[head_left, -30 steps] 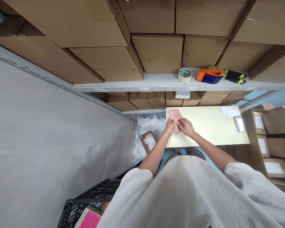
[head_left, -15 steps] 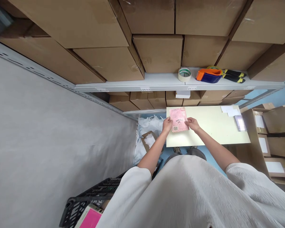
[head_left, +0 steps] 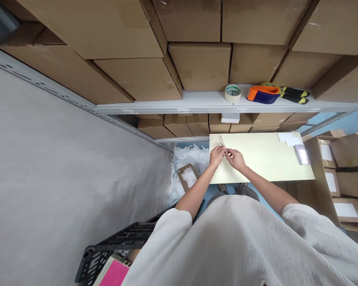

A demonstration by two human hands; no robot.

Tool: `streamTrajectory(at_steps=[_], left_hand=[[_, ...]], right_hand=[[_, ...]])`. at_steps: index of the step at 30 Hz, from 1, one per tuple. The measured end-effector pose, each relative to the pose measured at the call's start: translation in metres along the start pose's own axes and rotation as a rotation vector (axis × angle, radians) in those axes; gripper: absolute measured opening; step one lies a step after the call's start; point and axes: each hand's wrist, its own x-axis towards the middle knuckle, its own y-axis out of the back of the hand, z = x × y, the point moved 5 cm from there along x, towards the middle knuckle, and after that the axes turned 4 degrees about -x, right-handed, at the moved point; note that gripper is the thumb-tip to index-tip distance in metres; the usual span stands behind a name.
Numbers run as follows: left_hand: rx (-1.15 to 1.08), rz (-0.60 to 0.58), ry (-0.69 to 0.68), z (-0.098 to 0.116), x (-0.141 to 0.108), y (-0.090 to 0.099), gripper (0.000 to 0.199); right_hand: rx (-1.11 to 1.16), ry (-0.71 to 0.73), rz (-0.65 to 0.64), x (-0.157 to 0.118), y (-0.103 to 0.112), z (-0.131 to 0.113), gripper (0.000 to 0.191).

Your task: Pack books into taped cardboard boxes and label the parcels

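Observation:
A thin pink book (head_left: 220,140) is held edge-on over the pale yellow table (head_left: 265,159), so only its narrow edge shows. My left hand (head_left: 216,156) pinches it from the left side. On the other side, my right hand (head_left: 235,159) has its fingers closed on the book's near part, close to the left fingertips. The covers cannot be seen from this angle, and the fingers hide part of the near end.
Above the table, a shelf carries cardboard boxes (head_left: 199,65), a tape roll (head_left: 233,93) and an orange-and-blue tape dispenser (head_left: 263,95). Papers (head_left: 289,139) lie at the table's far right. A black crate (head_left: 116,240) stands lower left; more boxes (head_left: 350,178) stand right.
The pink book has been turned from lying face-up in my hands, its barcode side showing, to edge-on. Both hands have come closer together.

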Motion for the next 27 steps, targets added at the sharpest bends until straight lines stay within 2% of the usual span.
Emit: streamTrajectory(at_steps=[3, 6, 9, 11, 13, 16, 19, 23, 27], left_hand=[[0.031, 0.038, -0.013, -0.001, 0.003, 0.009, 0.020], [0.099, 0.096, -0.044, -0.001, 0.005, 0.023, 0.012], [0.105, 0.116, -0.052, -0.003, 0.005, 0.033, 0.009], [0.094, 0.129, -0.039, -0.005, 0.006, 0.037, 0.007], [0.085, 0.149, -0.018, -0.009, 0.007, 0.040, 0.008], [0.082, 0.169, 0.002, -0.016, 0.011, 0.043, 0.010], [0.134, 0.183, 0.010, -0.023, 0.017, 0.048, 0.017], [0.359, 0.200, -0.062, -0.033, 0.017, 0.056, 0.042], [0.647, 0.016, -0.141, -0.048, 0.011, 0.048, 0.054]], right_hand=[[-0.061, 0.099, -0.095, -0.004, -0.011, -0.004, 0.035], [0.002, 0.079, -0.126, -0.006, -0.016, 0.009, 0.037], [0.034, -0.086, -0.002, -0.005, -0.009, 0.037, 0.042], [0.070, -0.238, 0.035, -0.005, -0.007, 0.057, 0.043], [0.155, -0.363, -0.030, -0.005, -0.012, 0.073, 0.039], [0.318, -0.463, -0.140, -0.007, -0.025, 0.084, 0.027], [0.430, -0.529, -0.126, -0.008, -0.034, 0.091, 0.023], [0.398, -0.579, -0.056, -0.004, -0.042, 0.097, 0.023], [0.335, -0.566, -0.070, 0.007, -0.051, 0.098, 0.025]])
